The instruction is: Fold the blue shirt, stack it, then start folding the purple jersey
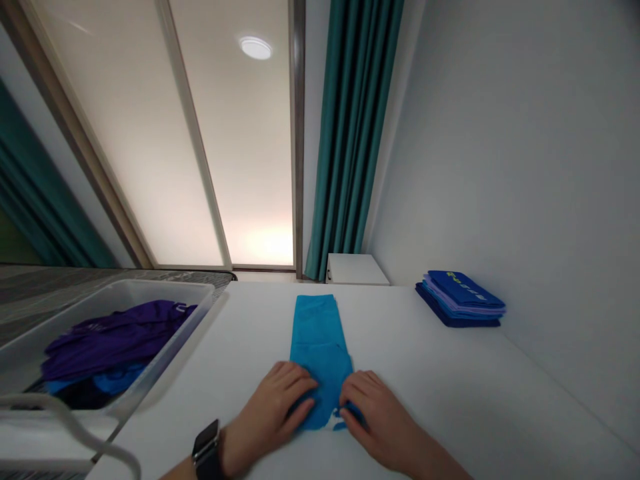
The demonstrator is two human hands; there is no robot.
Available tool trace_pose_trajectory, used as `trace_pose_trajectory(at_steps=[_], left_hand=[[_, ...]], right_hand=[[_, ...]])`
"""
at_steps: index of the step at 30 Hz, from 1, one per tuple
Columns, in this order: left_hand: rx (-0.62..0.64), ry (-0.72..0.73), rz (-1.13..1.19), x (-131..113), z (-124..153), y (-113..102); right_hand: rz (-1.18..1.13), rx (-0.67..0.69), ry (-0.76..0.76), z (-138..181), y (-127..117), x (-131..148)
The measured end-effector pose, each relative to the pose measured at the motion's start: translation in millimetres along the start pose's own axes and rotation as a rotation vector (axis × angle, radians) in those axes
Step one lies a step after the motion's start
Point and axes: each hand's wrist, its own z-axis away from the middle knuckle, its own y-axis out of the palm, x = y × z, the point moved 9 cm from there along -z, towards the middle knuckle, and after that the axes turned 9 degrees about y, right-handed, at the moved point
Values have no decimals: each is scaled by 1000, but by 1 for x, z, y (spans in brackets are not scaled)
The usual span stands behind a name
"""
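A bright blue garment (320, 333), folded into a long narrow strip, lies flat on the white table with its length running away from me. Near its close end a white print shows. At the left edge, my left hand (277, 403) closes on the cloth between thumb and fingers; a dark watch sits on that wrist. My right hand (373, 417) grips the near right edge beside the print, fingertips curled round a bit of the cloth. The garment's exact kind cannot be told from its folded shape.
On the white table (240, 347), a stack of folded blue and purple clothes (460, 300) stands far right by the wall. To the left is a clear plastic bin (200, 297) holding a crumpled purple garment (120, 337) and other clothes. A pale curved cable or bar (75, 423) crosses the lower left.
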Motion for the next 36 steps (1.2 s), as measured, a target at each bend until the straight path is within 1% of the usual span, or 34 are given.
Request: trace_pose_trajectory(at_steps=[2, 4, 6, 7, 9, 12, 15, 20, 23, 26, 30, 36], left_hand=[[-55, -169, 9, 36, -5, -16], [-88, -351, 76, 75, -7, -23], [-74, -469, 180, 104, -9, -17], [-67, -507, 240, 114, -9, -12], [-68, -555, 343, 124, -8, -1], [-81, -582, 394, 126, -4, 10], [-44, -550, 331, 118, -3, 13], [30, -530, 177, 110, -8, 9], [60, -519, 135, 108, -9, 10], [63, -501, 184, 107, -8, 12], [29, -478, 304, 108, -6, 15], [-34, -452, 402, 105, -9, 14]], right_hand=[[-64, -29, 46, -16, -11, -10], [-86, -76, 84, -36, -17, -22], [-63, -96, 100, -57, -15, -31], [-35, -99, 108, -68, -11, -35], [43, -82, 129, -85, -1, -40], [133, -13, 168, -100, 15, -44], [151, 18, 184, -104, 25, -43], [109, 18, 140, -102, 30, -37], [91, -11, 133, -100, 27, -38], [98, -20, 191, -96, 22, -49], [128, 50, 251, -89, 22, -62], [145, 144, 272, -83, 25, -60]])
